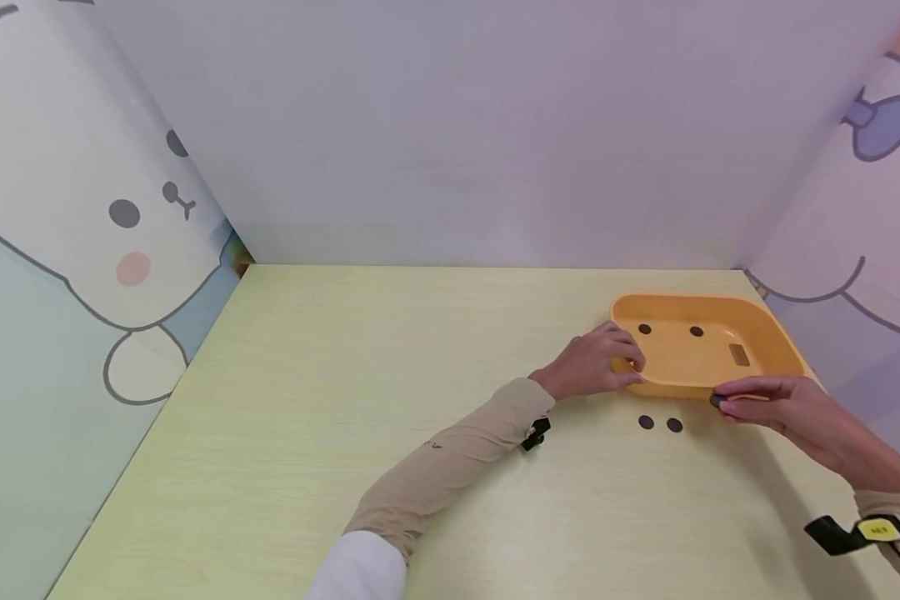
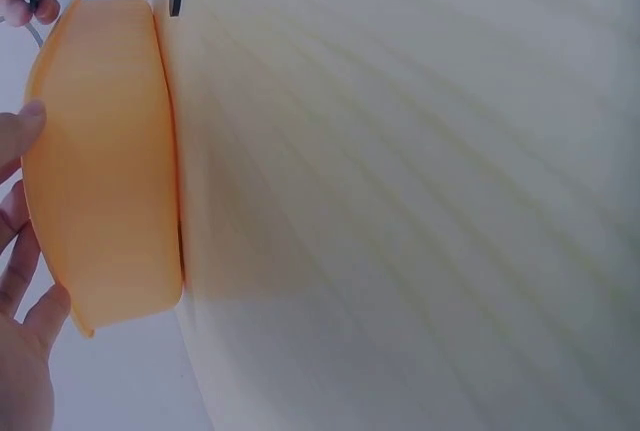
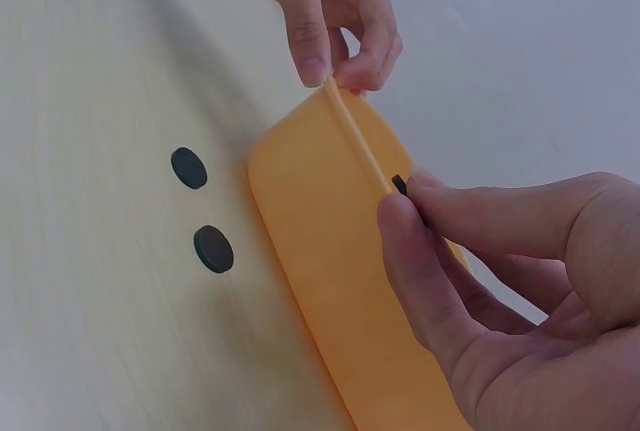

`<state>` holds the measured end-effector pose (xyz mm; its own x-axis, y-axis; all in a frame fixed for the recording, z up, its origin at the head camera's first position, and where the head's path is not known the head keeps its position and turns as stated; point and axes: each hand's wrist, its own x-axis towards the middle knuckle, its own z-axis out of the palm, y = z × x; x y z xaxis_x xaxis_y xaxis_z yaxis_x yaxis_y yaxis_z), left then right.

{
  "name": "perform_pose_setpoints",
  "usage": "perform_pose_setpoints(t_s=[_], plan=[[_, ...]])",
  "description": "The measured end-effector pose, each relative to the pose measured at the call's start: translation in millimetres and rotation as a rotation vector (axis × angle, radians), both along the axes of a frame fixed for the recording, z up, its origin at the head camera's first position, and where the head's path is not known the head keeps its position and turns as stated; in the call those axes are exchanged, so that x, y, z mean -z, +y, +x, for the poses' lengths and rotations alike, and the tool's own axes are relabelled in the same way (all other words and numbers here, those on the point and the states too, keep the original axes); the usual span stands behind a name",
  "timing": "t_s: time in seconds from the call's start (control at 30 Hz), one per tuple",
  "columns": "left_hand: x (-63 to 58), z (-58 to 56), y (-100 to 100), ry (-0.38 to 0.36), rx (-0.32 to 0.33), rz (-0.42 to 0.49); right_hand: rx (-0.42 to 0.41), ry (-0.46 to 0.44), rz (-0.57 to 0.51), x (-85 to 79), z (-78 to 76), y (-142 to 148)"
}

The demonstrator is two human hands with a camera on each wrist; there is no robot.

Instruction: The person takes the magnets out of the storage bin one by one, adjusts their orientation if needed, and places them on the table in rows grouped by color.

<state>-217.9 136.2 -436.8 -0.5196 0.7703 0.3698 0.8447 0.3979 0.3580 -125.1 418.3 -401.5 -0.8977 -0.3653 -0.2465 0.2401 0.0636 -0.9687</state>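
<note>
An orange plastic tray [image 1: 682, 360] stands at the right of the table. My left hand [image 1: 596, 362] pinches its left front rim between thumb and fingers. My right hand [image 1: 798, 410] holds a small black disc [image 3: 401, 185] between thumb and fingertips, at the tray's front rim. Most of that disc is hidden by the fingers. Inside the tray lie two dark discs, one on the left [image 1: 645, 329] and one near the middle [image 1: 696, 332]. Just in front of the tray, two more black discs [image 3: 214, 249] lie flat on the table, side by side but apart.
The pale wooden table [image 1: 307, 433] stretches left and toward me. A plain wall [image 1: 480, 142] rises behind it, and panels with cartoon figures flank both sides. A dark rectangular patch [image 1: 738, 355] shows on the tray's floor at right.
</note>
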Motion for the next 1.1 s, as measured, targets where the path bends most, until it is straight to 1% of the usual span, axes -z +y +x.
perform_pose_setpoints(t_s=[0.23,0.33,0.47,0.6,0.93,1.1], plan=[[-1.5,1.7,1,0.007,0.008,0.002,-0.014,0.011,-0.043,6.7,4.2,2],[-2.0,1.9,1,0.001,-0.001,-0.005,-0.028,0.015,-0.059,9.4,5.0,1],[-1.7,1.7,1,0.004,-0.013,-0.018,-0.028,0.005,-0.031,11.3,5.6,1],[-1.6,1.3,0,0.014,-0.011,-0.015,-0.036,-0.004,-0.005,14.2,5.5,1],[-1.0,0.8,0,0.018,-0.004,-0.007,-0.091,-0.003,-0.062,24.4,3.9,3],[0.0,0.3,1,0.021,-0.004,0.002,-0.101,0.007,-0.014,28.5,2.8,4]])
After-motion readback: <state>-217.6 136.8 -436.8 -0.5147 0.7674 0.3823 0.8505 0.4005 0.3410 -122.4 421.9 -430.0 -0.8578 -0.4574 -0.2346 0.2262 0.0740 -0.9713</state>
